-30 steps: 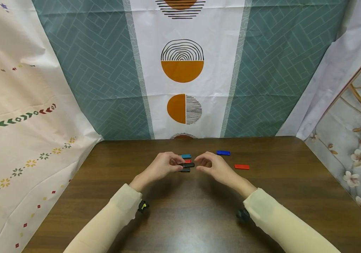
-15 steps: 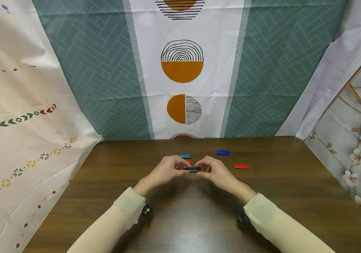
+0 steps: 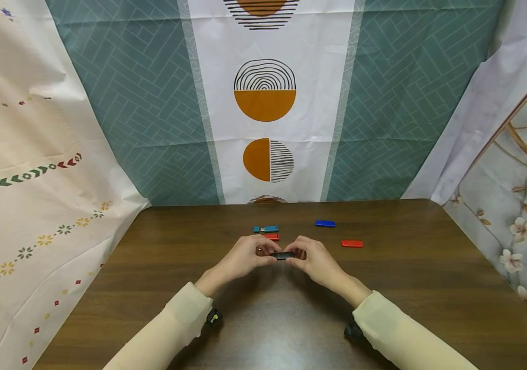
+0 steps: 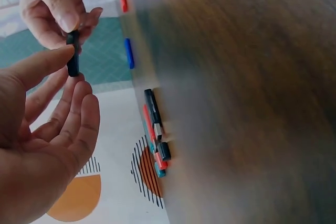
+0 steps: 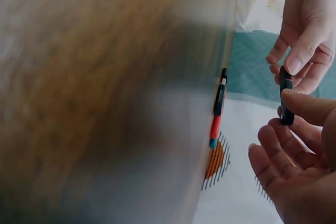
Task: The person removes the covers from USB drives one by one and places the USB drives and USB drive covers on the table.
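Observation:
A black USB flash drive (image 3: pixel 283 255) is held above the table between both hands. My left hand (image 3: pixel 245 253) pinches one end of it. At the other end, the thumb and fingers of my right hand (image 3: pixel 315 261) pinch it. The left wrist view shows the drive (image 4: pixel 73 59) upright in the frame with a thumb on each part. Below it on the table lie a teal USB drive (image 3: pixel 270 229), a red one (image 3: pixel 271 237) and another black one (image 4: pixel 152 106), side by side with their caps off at one end. The hands hide this black one in the head view.
Toward the right on the brown wooden table (image 3: pixel 407 267) lie a blue USB drive (image 3: pixel 325 223) and a second red one (image 3: pixel 352 243). A patterned cloth (image 3: pixel 166 128) hangs at the table's back edge, with more cloth at both sides.
The right hand, earlier apart from the black drive, has taken hold of its free end. Both hands have moved nearer to the body with it, uncovering more of the teal and red drives.

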